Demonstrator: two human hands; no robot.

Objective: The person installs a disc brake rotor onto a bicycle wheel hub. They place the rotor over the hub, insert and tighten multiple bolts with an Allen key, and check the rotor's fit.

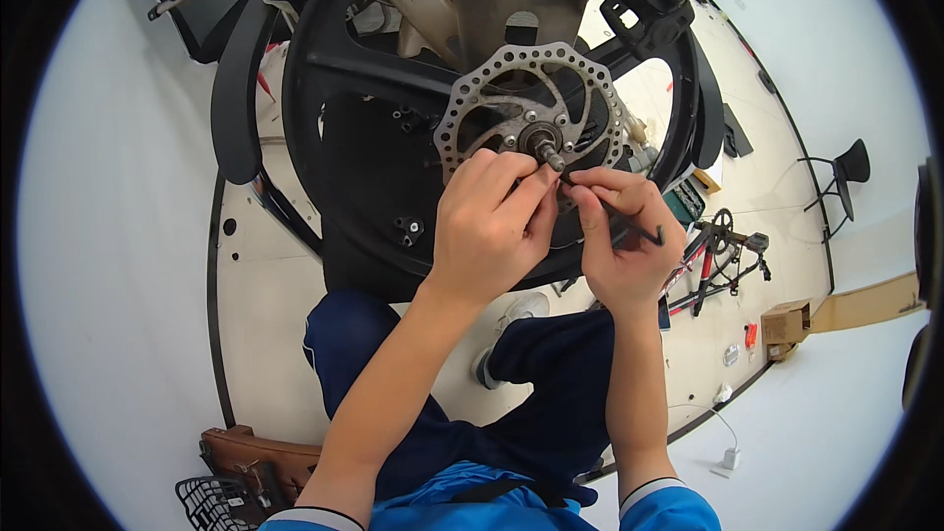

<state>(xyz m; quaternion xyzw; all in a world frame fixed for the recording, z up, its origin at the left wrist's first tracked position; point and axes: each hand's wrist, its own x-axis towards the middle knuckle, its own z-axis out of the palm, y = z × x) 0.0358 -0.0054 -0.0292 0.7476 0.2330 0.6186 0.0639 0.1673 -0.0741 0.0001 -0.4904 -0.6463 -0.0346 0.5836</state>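
Observation:
A black spoked wheel [300, 138] lies in front of me, with a perforated metal brake disc [462, 103] at its hub. From the disc's centre a threaded axle [548, 150] sticks out toward me. Just below the axle's tip, my left hand [487, 226] is closed in a pinch; whatever sits between its fingertips is hidden. My right hand [634, 236] is closed around a dark hex key [649, 233], whose bent end shows past the fingers. The key's other end points at the left fingertips, close to the axle tip.
The wheel rests over a black chair seat [344, 270] with armrests [234, 108]. A pedal [644, 10] juts over the wheel's far right. On the floor at right lie a bicycle frame [706, 270] and a cardboard box [787, 323]. A brown case [265, 462] stands near left.

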